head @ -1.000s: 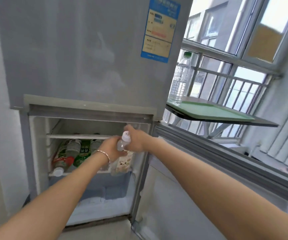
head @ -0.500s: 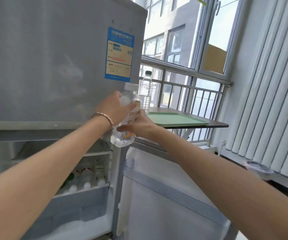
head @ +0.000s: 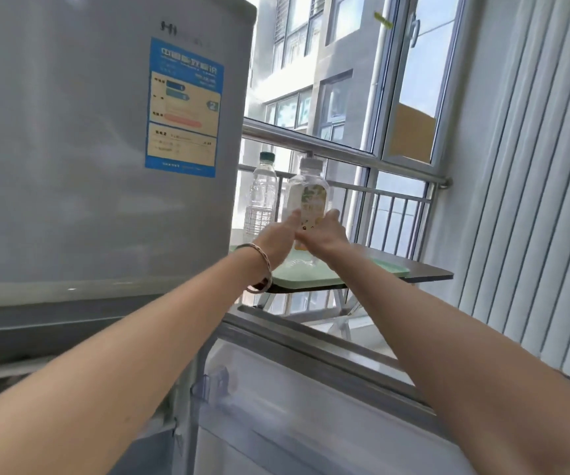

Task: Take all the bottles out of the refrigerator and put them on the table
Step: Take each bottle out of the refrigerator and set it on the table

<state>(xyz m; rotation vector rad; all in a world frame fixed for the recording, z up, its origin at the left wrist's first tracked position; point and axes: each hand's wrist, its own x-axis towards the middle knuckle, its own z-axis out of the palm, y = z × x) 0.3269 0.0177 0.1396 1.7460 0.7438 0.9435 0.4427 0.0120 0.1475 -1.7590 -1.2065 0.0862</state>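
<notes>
At the table (head: 429, 273): one labelled bottle (head: 308, 200) upright, refrigerator (head: 88, 173) open.
I see it clear, white-capped, yellow-green label, clasped between left hand (head: 276, 236) and right hand (head: 329, 236). Just left, a clear green-capped bottle (head: 262, 197) stands upright. The grey refrigerator's lower door hangs open.

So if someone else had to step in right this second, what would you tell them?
The left hand and right hand together hold the yellow-label bottle, upright over the green tray on the table; whether it rests there I cannot tell.
Done: a clear bottle with a green cap stands on the table.
To do: set this one down, then check the refrigerator, its inside out of view, for more bottles.
</notes>
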